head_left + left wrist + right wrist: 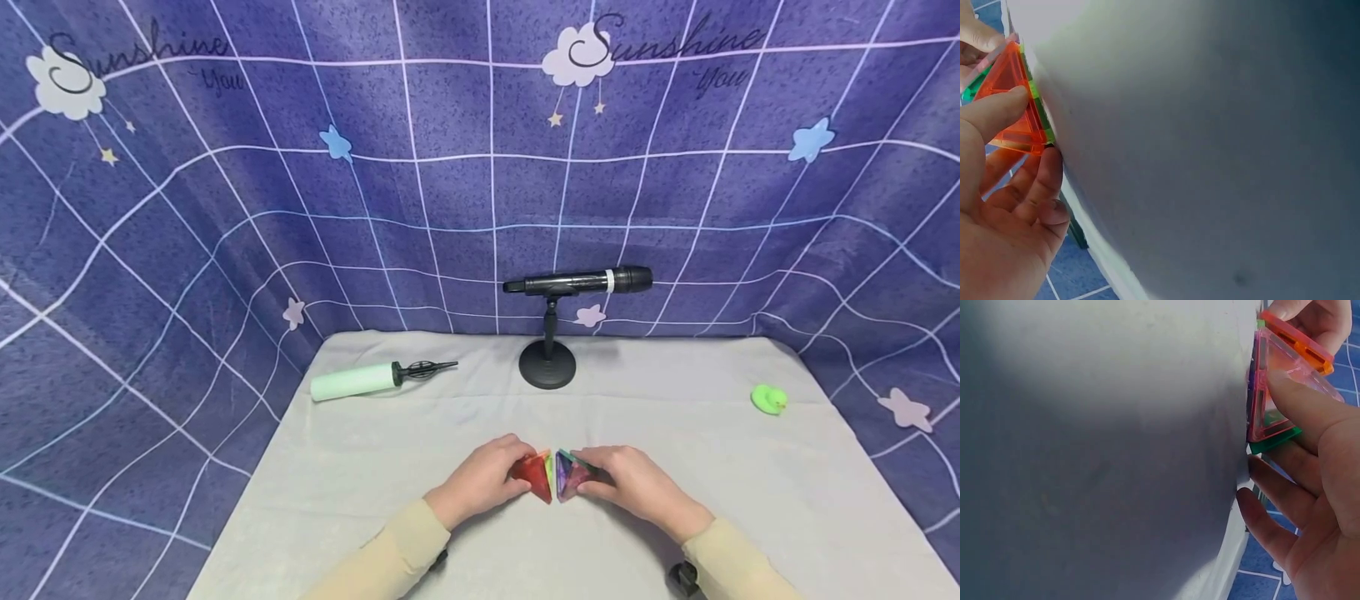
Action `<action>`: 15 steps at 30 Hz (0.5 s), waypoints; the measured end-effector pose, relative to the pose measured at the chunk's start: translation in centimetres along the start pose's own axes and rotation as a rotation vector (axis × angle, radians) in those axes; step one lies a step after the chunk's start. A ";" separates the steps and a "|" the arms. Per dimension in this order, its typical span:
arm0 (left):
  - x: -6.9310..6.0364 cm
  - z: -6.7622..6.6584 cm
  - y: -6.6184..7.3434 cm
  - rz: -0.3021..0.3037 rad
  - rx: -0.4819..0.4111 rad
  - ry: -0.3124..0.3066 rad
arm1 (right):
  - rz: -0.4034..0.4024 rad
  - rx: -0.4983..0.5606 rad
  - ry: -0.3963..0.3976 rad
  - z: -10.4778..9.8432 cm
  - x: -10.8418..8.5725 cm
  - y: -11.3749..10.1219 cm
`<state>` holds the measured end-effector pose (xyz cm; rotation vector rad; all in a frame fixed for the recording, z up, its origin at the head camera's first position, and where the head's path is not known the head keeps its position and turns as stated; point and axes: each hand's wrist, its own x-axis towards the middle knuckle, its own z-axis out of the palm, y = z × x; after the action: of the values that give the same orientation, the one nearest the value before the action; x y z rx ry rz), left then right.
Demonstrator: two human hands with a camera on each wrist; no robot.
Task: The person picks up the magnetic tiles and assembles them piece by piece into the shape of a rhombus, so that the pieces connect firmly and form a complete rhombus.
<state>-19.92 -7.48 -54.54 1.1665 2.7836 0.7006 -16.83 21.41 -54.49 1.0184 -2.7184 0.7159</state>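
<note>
My left hand [483, 477] grips a small pyramid-like piece of see-through triangular tiles, with a red-orange tile [535, 477] facing me. A yellow-green tile [1035, 90] joins its edge. Opposite it, my right hand [639, 483] holds a similar piece, which has a pink tile [1264, 394], a purple tile [562, 473] and a green tile [1275, 440]. In the head view the two pieces stand side by side on the table, separated by a narrow gap. The left thumb [1000, 109] presses the orange face, and the right thumb lies on the pink one. The fingers hide the outer sides.
A black microphone [573, 283] on a round-based stand [547, 364] stands at the back of the white-covered table [360, 467]. A mint-green hand pump [356, 382] lies back left, a green rubber duck [768, 399] at right. Blue patterned cloth [450, 192] surrounds the table's back and sides.
</note>
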 end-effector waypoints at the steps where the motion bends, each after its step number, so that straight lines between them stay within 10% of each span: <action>1: 0.0 0.0 0.0 0.004 0.000 0.002 | 0.001 -0.001 -0.003 0.0 0.0 0.0; 15: 0.1 0.1 0.2 0.023 0.011 0.010 | -0.002 -0.017 -0.015 -0.2 0.5 -0.3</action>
<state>-19.86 -7.26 -54.54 1.2020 2.7895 0.6959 -17.00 21.01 -54.01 1.0262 -2.7313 0.6870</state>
